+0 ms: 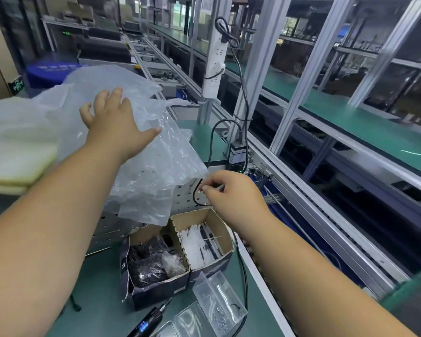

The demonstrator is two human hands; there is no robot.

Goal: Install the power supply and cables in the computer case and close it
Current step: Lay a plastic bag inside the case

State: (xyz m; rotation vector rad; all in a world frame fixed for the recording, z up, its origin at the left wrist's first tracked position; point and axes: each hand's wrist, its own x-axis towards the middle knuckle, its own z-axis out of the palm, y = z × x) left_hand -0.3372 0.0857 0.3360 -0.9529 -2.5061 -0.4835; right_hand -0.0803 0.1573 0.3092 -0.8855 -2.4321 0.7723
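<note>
Case: computer case [180, 195], perforated grey metal, stands on the green bench [102, 283] in front of the person, mostly hidden under a clear plastic bag [141, 166]; only its side panel shows below the bag's edge.
Key relation: the case lies straight ahead, between the two hands, its long axis running away from the person toward the upper right; the right hand is nearer the bared corner, the left sits higher and farther back on top.
Left hand: left hand [112, 120] lies flat on the bag over the case top, fingers spread and straight, pressing or smoothing, gripping nothing that I can see.
Right hand: right hand [231, 193] is at the case's near right corner, thumb and forefinger pinched together on something small and pale, likely the bag's edge or a tie; too small to tell which. A black cable [196, 198] loops just beside those fingertips.
Nearby: two open cardboard boxes [180, 254] just in front of the case, one with white cable ties [199, 246], one with dark screws [153, 263]; an electric screwdriver [148, 319] near the bench edge.
Judgement: the bag probably has to come off before any power supply goes in; none is visible.
</note>
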